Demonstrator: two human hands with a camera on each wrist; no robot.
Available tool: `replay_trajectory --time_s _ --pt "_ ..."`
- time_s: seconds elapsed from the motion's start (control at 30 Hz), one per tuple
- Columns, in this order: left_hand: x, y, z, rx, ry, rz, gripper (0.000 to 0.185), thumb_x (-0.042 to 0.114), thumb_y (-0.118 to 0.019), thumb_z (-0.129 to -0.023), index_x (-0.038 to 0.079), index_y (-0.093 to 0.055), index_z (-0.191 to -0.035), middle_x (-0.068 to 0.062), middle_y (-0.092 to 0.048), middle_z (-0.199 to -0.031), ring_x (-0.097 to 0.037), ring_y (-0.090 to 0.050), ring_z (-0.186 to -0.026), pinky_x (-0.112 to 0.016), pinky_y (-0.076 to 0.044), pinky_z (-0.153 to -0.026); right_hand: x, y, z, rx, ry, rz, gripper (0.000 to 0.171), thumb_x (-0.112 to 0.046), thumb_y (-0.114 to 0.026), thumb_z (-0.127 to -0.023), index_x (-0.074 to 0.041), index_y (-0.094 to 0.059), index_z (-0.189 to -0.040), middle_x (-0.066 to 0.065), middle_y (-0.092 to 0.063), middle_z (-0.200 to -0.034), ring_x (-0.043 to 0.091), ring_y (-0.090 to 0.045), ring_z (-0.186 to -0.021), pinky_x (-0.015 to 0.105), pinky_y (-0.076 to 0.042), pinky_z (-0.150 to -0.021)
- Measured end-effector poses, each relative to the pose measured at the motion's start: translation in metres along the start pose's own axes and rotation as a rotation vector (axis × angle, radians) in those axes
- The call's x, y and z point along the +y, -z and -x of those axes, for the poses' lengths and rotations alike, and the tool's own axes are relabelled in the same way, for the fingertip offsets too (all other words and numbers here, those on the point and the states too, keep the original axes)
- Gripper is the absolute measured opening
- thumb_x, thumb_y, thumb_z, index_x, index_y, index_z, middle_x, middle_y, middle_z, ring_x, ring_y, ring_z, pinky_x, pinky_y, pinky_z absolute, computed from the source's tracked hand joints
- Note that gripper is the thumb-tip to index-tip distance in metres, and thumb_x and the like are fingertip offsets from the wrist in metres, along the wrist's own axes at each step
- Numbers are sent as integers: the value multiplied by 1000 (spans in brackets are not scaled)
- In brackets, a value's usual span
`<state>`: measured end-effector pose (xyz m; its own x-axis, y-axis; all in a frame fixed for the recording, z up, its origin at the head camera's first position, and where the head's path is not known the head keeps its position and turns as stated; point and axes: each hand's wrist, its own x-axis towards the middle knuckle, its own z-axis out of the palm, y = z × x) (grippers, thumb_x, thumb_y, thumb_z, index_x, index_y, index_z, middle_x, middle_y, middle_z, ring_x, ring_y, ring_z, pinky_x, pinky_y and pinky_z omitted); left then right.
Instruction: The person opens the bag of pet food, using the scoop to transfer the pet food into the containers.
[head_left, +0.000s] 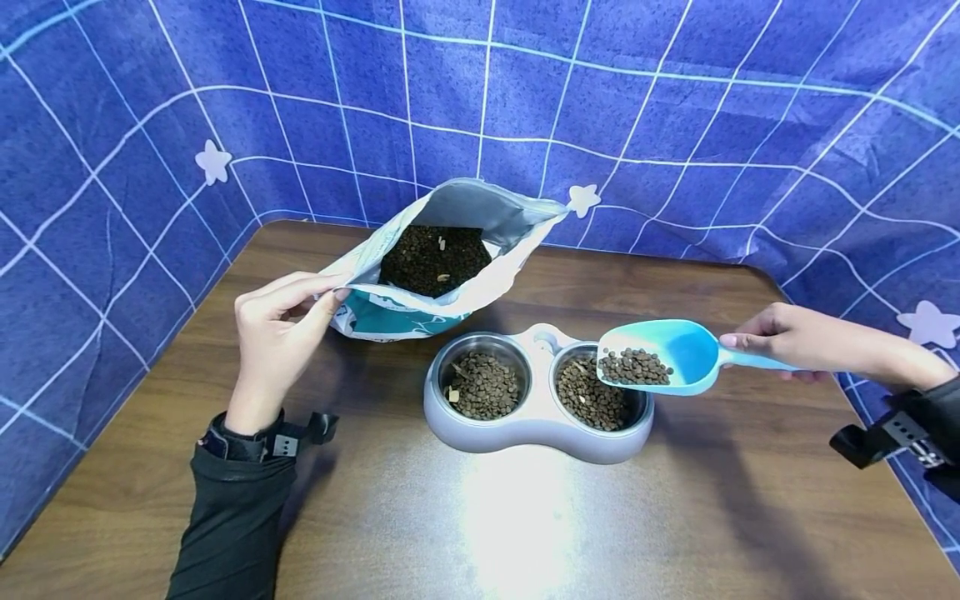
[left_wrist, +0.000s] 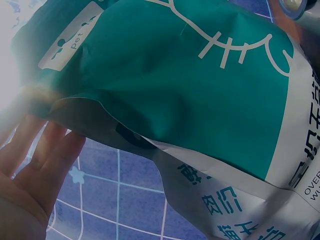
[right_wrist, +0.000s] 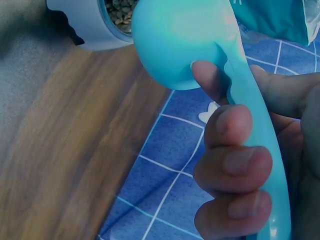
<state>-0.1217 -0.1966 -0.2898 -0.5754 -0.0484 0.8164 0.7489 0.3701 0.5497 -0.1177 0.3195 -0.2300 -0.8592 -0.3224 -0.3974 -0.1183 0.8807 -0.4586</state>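
Observation:
My left hand (head_left: 281,329) pinches the left edge of an open teal and white pet food bag (head_left: 397,321), which gapes upward and shows brown kibble (head_left: 435,258) inside. In the right wrist view, the fingers of my right hand (right_wrist: 230,165) curl round the handle of a light blue scoop (head_left: 686,350). A small heap of kibble (head_left: 633,367) lies toward the scoop's front lip. That lip overlaps the right bowl (head_left: 596,400) of a grey double feeder (head_left: 536,425) in the head view. Kibble sits in that bowl and in the left bowl (head_left: 483,383).
A brown wooden table (head_left: 390,517) carries the bag and feeder. Blue cloth (head_left: 480,108) with a pale grid and white stars rises behind and at both sides. A wrist strap with a dark tab (head_left: 322,427) is on my left wrist.

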Motion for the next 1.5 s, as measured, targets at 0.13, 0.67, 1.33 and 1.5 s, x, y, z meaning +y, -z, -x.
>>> replay_trajectory --time_s 0.13,0.67,1.33,1.5 --pt "-1 0 0 5 -1 -9 14 -14 -70 -76 -7 -74 -88 6 -68 -84 -3 -53 -64 -13 -43 -58 -7 3 -6 7 19 8 28 -24 -49 -100 -10 -70 -89 2 -47 -52 10 -41 -37 26 -38 -33" --pt "0 2 1 1 -9 -19 14 -14 -71 -76 -6 -74 -87 4 -69 -84 -3 -53 -64 -12 -43 -58 -83 7 -37 -52 163 135 27 -28 -51 -100 -13 -68 -85 -2 -44 -50 11 -39 -36 27 -36 -34" --pt "1 2 0 -30 -3 -28 14 -12 -71 -78 -5 -74 -89 -8 -70 -82 -4 -53 -65 -12 -44 -59 -140 -17 -69 45 312 491 30 -31 -59 -94 -23 -63 -64 -10 -34 -53 8 -31 -49 29 -28 -45" --pt "0 2 0 -37 0 -35 17 -13 -70 -77 -4 -75 -91 0 -69 -85 -4 -53 -65 -13 -43 -58 -146 -18 -72 90 340 556 25 -31 -60 -93 -29 -71 -71 -11 -45 -54 10 -41 -52 35 -39 -49"
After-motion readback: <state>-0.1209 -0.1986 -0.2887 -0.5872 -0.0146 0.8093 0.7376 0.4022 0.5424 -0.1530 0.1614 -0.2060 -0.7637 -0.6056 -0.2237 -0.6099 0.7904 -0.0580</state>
